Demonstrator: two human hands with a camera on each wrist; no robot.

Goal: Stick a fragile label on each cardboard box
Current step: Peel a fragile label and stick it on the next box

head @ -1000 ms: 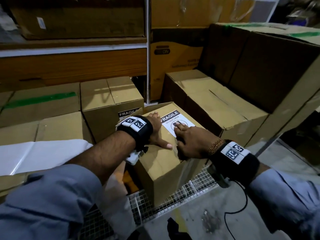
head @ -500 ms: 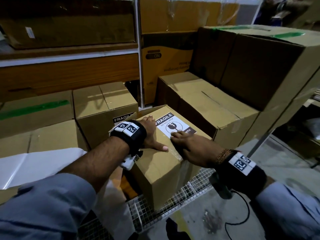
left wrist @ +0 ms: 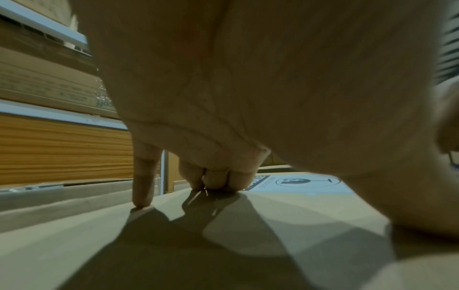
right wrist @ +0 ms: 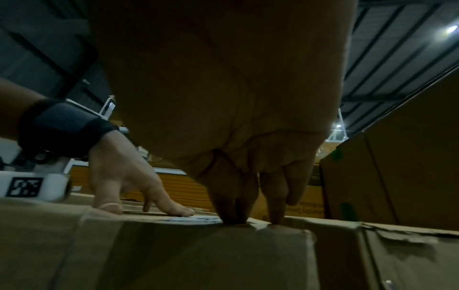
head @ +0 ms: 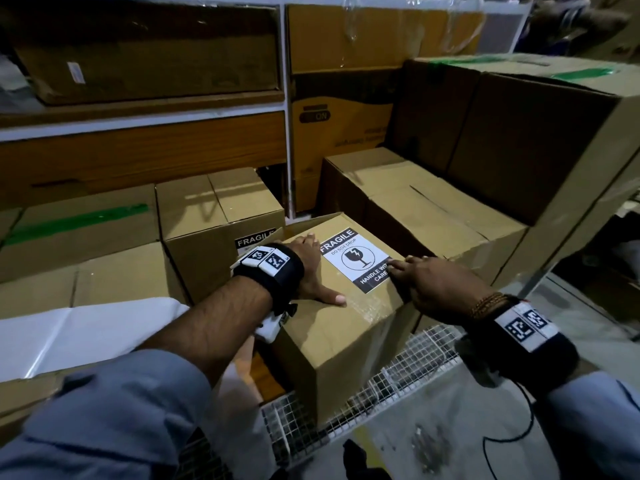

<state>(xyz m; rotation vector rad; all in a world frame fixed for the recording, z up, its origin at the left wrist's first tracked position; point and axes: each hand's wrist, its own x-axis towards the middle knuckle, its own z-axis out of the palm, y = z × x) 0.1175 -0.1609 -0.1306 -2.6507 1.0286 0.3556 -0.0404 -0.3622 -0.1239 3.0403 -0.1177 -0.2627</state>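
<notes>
A small cardboard box (head: 343, 327) stands tilted at the front with a white and black fragile label (head: 353, 259) stuck on its top. My left hand (head: 313, 268) lies flat on the box top just left of the label, fingertips (left wrist: 216, 181) on the cardboard beside the label (left wrist: 305, 183). My right hand (head: 426, 275) presses straight fingers on the label's right edge; in the right wrist view its fingertips (right wrist: 233, 213) bear down on the box (right wrist: 174, 255) near the corner. Behind my left wrist stands another box (head: 214, 230) bearing a fragile label (head: 254, 241).
Larger cardboard boxes (head: 433, 209) crowd the right and back, a tall one (head: 540, 140) at far right. Shelving (head: 145, 126) with more boxes runs behind. A white sheet (head: 69, 334) lies on boxes at left. A wire mesh rack (head: 391, 382) edges the front, concrete floor below.
My right hand has slid from the middle of the label to its right edge, uncovering the print. The left hand has stayed flat on the box.
</notes>
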